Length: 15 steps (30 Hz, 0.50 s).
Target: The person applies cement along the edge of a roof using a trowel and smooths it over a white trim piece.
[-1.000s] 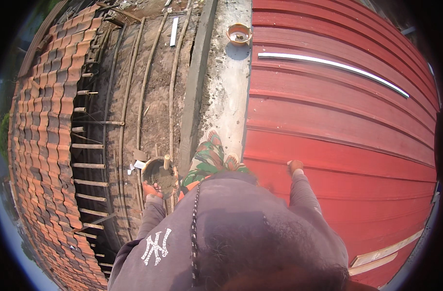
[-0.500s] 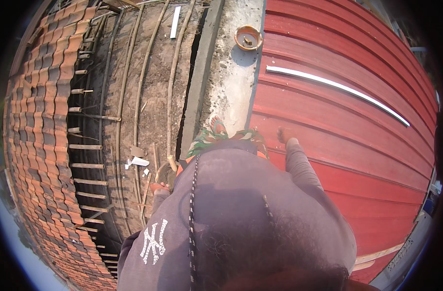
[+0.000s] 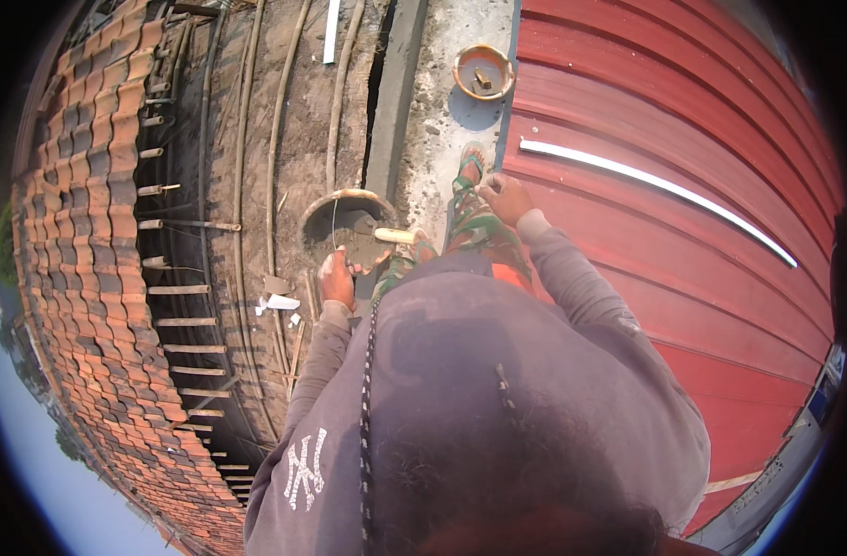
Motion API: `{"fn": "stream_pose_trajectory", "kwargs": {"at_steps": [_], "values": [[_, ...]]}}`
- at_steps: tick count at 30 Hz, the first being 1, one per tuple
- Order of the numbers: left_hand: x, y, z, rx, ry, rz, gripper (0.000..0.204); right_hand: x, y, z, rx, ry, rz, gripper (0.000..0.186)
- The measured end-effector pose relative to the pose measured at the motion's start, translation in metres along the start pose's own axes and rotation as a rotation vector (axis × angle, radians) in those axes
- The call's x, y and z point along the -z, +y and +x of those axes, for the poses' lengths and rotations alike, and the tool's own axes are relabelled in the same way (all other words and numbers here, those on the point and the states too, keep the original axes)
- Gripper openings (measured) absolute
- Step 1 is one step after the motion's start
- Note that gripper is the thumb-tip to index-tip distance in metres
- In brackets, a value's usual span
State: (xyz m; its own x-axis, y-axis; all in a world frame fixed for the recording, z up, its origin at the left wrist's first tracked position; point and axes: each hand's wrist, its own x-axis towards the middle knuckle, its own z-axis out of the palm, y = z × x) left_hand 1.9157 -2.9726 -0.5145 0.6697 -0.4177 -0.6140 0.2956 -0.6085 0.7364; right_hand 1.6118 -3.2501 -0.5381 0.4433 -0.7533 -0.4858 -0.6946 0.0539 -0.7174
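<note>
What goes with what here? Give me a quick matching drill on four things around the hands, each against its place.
Things:
1. left hand
2. right hand
3. small orange bowl
4. clay roof tiles

Places:
a. far ahead on the concrete strip
b. at the near rim of the mortar bucket
c. far left, past the bare battens
d. by the sandalled foot, at the edge of the red metal roof

Pairs: 1-b, 2-d, 3-a, 4-c

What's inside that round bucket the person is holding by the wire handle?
The bucket holds grey wet mortar, with a pale wooden tool handle sticking out over its rim. The left hand grips the wire handle. The tool's working end is buried, so it can't be seen.
</note>
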Motion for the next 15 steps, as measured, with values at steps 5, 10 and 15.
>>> {"fn": "stream_pose_trajectory", "kwargs": {"at_steps": [5, 10, 15], "values": [[-0.114, 0.057, 0.083, -0.294, -0.264, 0.437, 0.033, -0.017, -0.019, 0.079, 0.141, -0.249, -0.242, 0.042], [-0.233, 0.106, 0.163, -0.285, -0.448, 0.628, 0.035, -0.04, 0.025, 0.172, -0.069, -0.359, -0.376, 0.051], [-0.356, 0.08, 0.242, -0.41, -0.67, 0.698, 0.034, -0.086, 0.119, 0.258, -0.36, -0.229, -0.373, 0.049]]}}
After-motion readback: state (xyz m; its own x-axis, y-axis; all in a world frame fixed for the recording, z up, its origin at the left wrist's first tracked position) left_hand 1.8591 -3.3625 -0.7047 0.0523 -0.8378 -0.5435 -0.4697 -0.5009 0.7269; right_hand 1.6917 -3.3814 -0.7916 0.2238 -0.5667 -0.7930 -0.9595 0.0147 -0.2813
